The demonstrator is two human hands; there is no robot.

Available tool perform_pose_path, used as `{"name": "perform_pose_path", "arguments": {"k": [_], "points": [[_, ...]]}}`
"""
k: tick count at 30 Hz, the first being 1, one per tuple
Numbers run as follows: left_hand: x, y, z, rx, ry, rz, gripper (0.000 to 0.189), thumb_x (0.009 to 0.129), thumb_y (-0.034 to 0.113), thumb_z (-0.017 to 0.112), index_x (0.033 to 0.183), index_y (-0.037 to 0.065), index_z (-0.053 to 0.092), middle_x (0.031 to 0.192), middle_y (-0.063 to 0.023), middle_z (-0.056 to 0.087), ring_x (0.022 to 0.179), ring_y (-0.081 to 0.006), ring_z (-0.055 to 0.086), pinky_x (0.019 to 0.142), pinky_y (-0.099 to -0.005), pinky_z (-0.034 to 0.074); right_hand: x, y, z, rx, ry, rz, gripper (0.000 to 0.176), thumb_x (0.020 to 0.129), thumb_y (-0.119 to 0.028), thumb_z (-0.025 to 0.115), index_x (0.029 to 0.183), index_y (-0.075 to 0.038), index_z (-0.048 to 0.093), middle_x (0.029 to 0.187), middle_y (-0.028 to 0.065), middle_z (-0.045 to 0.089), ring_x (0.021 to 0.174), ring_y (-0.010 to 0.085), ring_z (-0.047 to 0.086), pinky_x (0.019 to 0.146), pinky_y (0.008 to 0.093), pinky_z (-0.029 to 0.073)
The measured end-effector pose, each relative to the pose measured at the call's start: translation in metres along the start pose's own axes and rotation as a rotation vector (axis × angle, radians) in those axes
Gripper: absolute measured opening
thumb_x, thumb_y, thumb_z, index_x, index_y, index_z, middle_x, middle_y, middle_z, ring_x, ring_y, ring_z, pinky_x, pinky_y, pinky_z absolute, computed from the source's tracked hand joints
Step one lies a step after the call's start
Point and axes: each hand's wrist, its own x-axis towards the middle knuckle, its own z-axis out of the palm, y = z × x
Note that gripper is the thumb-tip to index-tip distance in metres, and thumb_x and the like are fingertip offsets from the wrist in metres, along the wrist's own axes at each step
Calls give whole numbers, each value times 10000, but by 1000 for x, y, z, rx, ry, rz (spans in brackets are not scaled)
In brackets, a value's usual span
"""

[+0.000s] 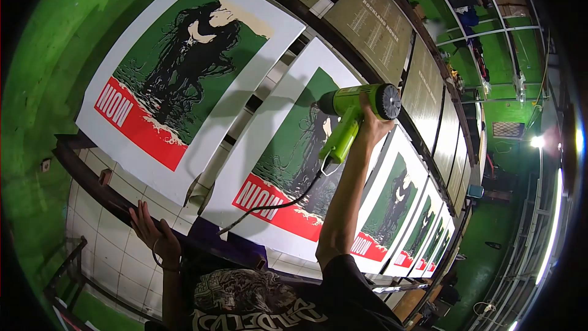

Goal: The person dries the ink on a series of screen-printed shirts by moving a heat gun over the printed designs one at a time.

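My right hand [372,124] grips a bright green heat gun [355,110], its nozzle aimed left over a white sheet printed with a dark figure on green and a red band [293,159]. The gun's black cord [269,207] trails down across that print toward my body. My left hand [153,233] rests flat on the dark front edge of the table [92,178], fingers spread, holding nothing. Another identical print [184,67] lies to the left.
A row of several more prints [398,202] runs off to the right along the long table. Brown boards with white text [376,27] lie on a parallel row behind. White tiled floor [116,251] and green walls surround the table.
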Motion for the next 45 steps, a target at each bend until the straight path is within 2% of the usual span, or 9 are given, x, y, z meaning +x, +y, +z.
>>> {"name": "perform_pose_path", "arguments": {"k": [11,13,15,17,22,25,29,34,45], "points": [[0,-1,0,-5,-4,6,555,1021,375,332,1423,0,409,1467,-160,438,1441,-380,271,1176,-519,189,8,11,-3,16,70,-174,620,623,-193,869,1139,77,657,1366,139,539,1327,215,397,1208,383,-37],[1,-1,0,-5,-4,0,556,1019,373,335,1424,-1,408,1468,-160,437,1442,-380,270,1176,-519,188,7,3,-5,-175,-28,-164,834,673,-35,827,1409,51,443,1039,125,670,866,188,661,849,333,532],[0,-1,1,8,-7,5,548,1015,357,336,1424,0,409,1470,-162,436,1442,-381,269,1177,-520,188,8,3,-4,-162,-7,-139,856,667,-42,833,1415,62,431,1045,120,668,876,191,663,862,340,528],[-1,-2,0,5,-13,5,540,1008,340,346,1423,1,410,1470,-162,435,1442,-383,269,1177,-522,187,8,5,-4,-90,-29,-94,597,632,-253,864,1115,51,686,1453,152,477,1409,229,332,1200,391,-115],[-1,-1,1,-12,-14,-4,527,984,294,381,1423,4,411,1470,-161,436,1441,-388,269,1177,-527,185,6,10,-6,15,-65,-2,723,615,-255,869,1207,78,620,1343,144,564,1255,218,497,1205,390,-85],[1,-1,0,-15,-1,2,522,971,269,399,1421,6,413,1470,-160,437,1439,-392,272,1177,-531,184,7,3,2,-129,-72,-75,821,637,-129,846,1341,94,488,1112,97,654,1137,179,558,1195,396,153],[2,2,-3,-13,-15,-10,510,967,252,398,1414,7,419,1470,-158,438,1437,-393,277,1176,-530,192,-2,-5,7,140,-37,110,847,626,-139,854,1356,76,482,1056,67,649,969,157,616,1186,375,162],[2,0,-1,-10,-7,-4,501,975,253,387,1410,7,422,1467,-158,441,1436,-392,279,1176,-527,199,2,-6,4,-25,-59,-9,730,649,-41,812,1311,70,528,988,69,654,907,158,615,948,305,464],[0,-1,-1,-37,-12,9,529,993,309,386,1427,8,399,1492,-160,407,1449,-392,247,1184,-523,163,-7,-18,12,96,-35,50,733,672,-6,817,1333,52,506,995,82,672,824,152,651,799,292,537]]}}
